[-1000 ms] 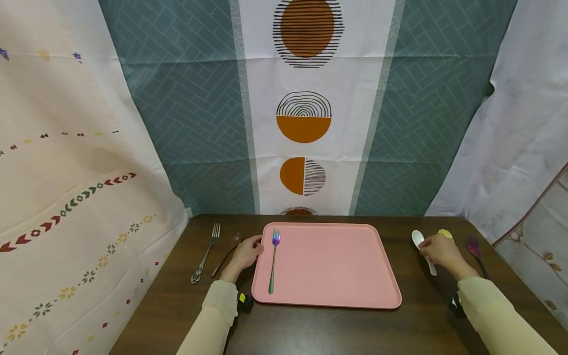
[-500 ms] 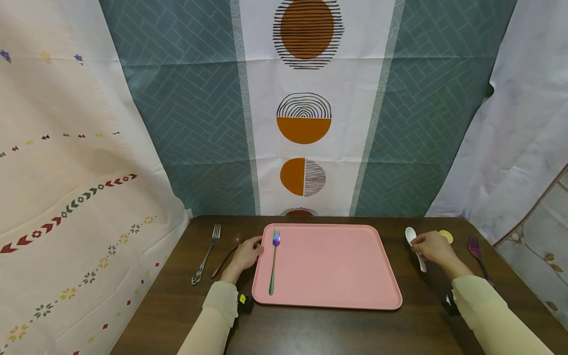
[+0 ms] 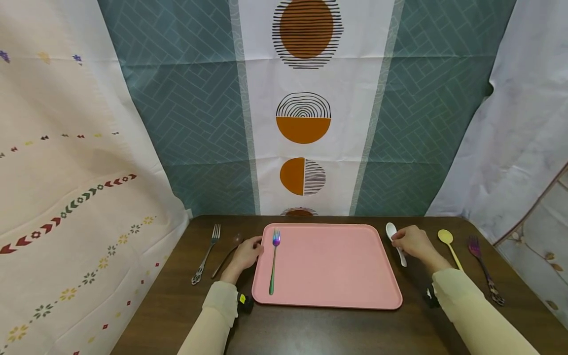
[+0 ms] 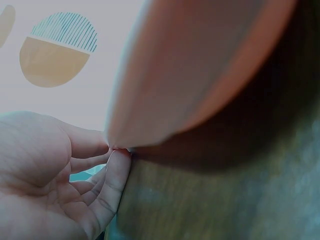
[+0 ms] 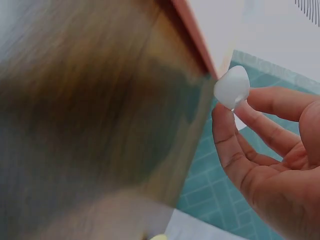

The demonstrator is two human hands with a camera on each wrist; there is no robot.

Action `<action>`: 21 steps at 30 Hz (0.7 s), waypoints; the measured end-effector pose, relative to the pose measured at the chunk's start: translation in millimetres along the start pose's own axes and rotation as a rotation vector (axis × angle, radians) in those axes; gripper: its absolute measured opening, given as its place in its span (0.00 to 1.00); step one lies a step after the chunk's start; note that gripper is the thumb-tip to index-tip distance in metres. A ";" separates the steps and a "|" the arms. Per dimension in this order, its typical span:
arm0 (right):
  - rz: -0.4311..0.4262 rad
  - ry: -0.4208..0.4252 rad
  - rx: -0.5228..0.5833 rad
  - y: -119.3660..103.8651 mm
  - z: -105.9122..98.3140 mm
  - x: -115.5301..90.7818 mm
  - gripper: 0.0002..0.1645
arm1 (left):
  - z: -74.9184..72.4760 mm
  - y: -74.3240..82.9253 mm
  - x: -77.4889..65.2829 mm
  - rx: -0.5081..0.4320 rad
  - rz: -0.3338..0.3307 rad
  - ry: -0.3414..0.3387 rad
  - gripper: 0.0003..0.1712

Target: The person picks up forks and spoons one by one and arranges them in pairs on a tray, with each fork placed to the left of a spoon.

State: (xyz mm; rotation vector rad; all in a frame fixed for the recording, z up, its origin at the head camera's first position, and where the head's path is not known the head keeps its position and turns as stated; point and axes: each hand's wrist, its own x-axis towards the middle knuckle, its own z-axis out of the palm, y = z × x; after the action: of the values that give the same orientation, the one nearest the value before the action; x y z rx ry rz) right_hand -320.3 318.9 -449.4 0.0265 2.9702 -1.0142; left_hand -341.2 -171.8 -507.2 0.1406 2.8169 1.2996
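My left hand (image 3: 246, 254) is at the left side of the pink tray (image 3: 328, 266), thumb and fingertip pinching its rim (image 4: 150, 100) in the left wrist view. Near the tray's left side lies a fork with rainbow tines and a green handle (image 3: 272, 268). Just off the tray's right edge, my right hand (image 3: 412, 241) pinches a white spoon (image 3: 391, 230) by its handle, bowl pointing away from me. The right wrist view looks along the white spoon (image 5: 232, 89) from its handle end, between thumb and fingers.
Left of the tray lie a silver fork (image 3: 206, 256) and a dark spoon (image 3: 226, 259), partly behind the left hand. A yellow spoon (image 3: 445, 236) and a purple fork (image 3: 481, 261) lie on the right. Patterned cloths hang behind the brown table (image 3: 337, 335) and at its sides.
My right hand has carried the white spoon left toward the tray's right edge, uncovering the yellow spoon and the purple fork's handle. The left hand, tray and rainbow fork stay put.
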 end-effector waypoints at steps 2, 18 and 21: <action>-0.006 0.001 0.010 -5.9 2.4 0.9 0.14 | 0.3 -0.3 -0.2 0.001 -0.003 0.002 0.25; -0.059 -0.045 0.024 -48.9 36.3 11.5 0.14 | 0.1 -0.6 0.4 0.009 0.002 0.005 0.25; -0.083 -0.054 0.015 -57.9 44.0 12.2 0.13 | 0.2 -0.2 0.3 0.013 0.001 0.009 0.25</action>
State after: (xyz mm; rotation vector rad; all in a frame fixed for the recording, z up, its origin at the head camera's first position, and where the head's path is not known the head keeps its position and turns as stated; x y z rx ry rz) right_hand -333.7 246.4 -448.9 -0.1229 2.9372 -1.0276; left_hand -341.4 -171.7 -507.5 0.1373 2.8342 1.2857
